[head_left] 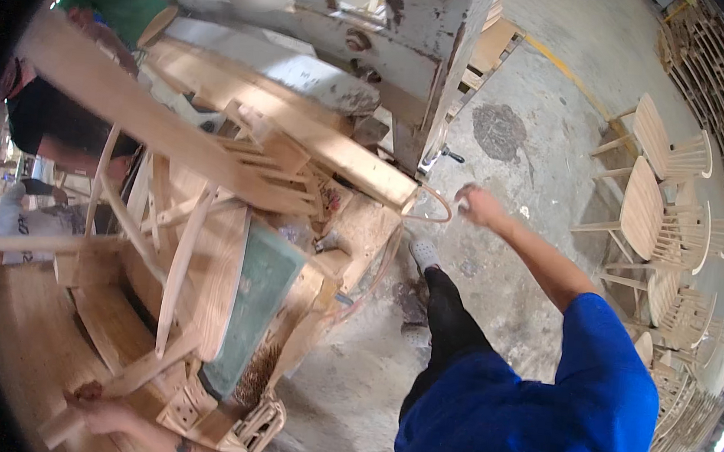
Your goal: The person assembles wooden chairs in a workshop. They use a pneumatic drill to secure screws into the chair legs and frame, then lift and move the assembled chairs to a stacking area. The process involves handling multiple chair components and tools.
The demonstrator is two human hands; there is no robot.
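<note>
My left hand (98,415), low at the left, is closed around a pale wooden leg (158,365) of a partly built wooden chair. The chair lies tipped over among other wood, its spindles (268,165) and splayed legs (183,274) showing above a broad board (225,287). My right hand (479,207) is out over the concrete floor with its fingers apart and nothing in them. Beside it are a thin looped hose (440,209) and the end of a long wooden beam (396,190).
A grey, worn machine (414,48) stands ahead, with a small black handle (452,155). A green panel (260,290) leans beside the workbench. Finished chairs (643,205) line the right side, near stacked wooden parts (712,77). Another person (67,123) is at the far left, partly hidden by wood.
</note>
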